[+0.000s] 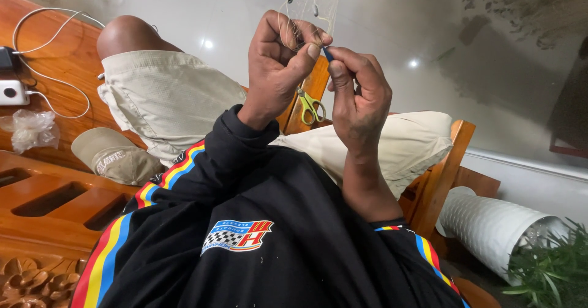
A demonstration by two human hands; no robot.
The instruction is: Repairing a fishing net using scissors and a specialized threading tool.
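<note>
A fine, pale fishing net with small grey sinkers [312, 2] hung at the top centre, gathered in the left hand [283, 57], which was curled into a tight fist around its strands. Just right, touching it, the right hand [358, 93] pinched a small blue tool [328, 54] between thumb and forefinger. Below them lay yellow-handled scissors [311, 106] on a wooden bench [55, 69]; a beige cap [113, 155] sat near left.

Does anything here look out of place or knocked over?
The white ribbed planter lies on its side on the floor at lower right, its green plant spilling outward. Small yellow-green scissors rest on the wooden bench's edge, just below both hands working fine netting.
</note>
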